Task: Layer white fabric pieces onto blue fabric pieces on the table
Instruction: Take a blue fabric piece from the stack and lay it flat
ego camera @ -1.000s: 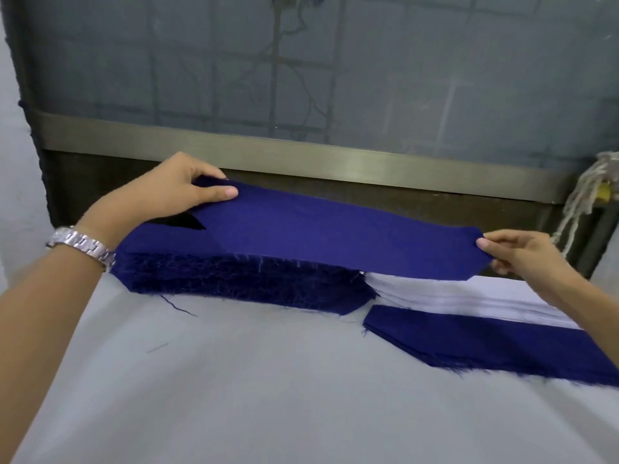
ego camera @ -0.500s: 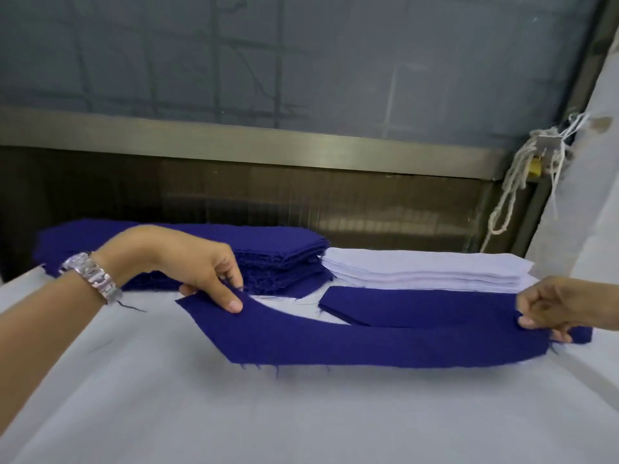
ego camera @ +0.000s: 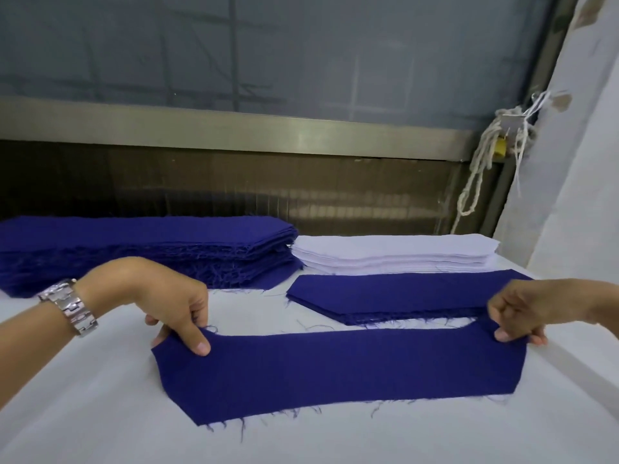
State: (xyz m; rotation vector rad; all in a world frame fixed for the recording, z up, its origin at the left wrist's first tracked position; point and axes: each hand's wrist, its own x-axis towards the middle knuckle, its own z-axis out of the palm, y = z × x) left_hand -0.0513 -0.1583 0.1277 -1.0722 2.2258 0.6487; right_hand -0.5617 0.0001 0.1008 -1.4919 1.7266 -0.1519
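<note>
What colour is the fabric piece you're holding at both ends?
The fabric piece is dark blue, with frayed threads; the head view shows it.

No text, label, brand, number or sign can be read. No lettering is made out on the blue fabric piece, nor on the wristwatch left of it.

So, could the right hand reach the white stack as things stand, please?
Probably yes: the white stack lies just beyond the right hand, with only a flat blue pile between them. It must first let go of the blue piece it pinches.
</note>
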